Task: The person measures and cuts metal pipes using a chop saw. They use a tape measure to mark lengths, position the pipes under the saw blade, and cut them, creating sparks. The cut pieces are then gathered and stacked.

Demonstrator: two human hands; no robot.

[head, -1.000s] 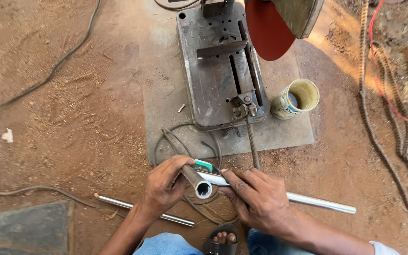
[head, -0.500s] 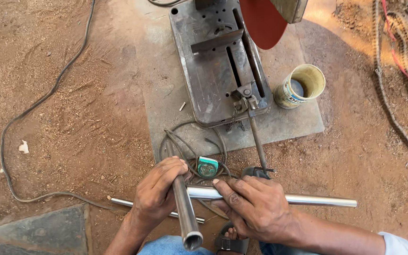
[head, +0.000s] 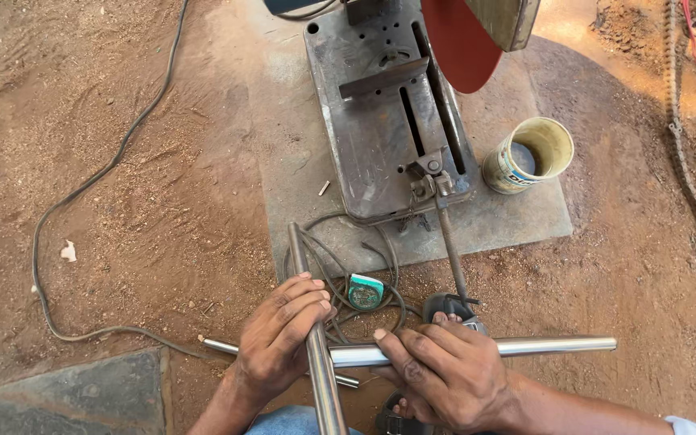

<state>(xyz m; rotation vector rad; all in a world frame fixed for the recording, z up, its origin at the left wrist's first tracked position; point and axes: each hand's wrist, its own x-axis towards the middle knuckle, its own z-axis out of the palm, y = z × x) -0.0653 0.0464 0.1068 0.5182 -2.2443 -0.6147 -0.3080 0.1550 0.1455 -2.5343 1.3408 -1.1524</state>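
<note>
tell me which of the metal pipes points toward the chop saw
The pipe gripped by the left hand; it runs up toward the saw base, while the other two lie crosswise.

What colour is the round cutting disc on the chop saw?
Red; the round cutting disc shows in the head view.

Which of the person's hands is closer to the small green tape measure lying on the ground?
Left. The left hand, gripping the upright metal pipe, has its fingertips just beside the green tape measure. The right hand lies on the crosswise pipe, further below it.
</note>
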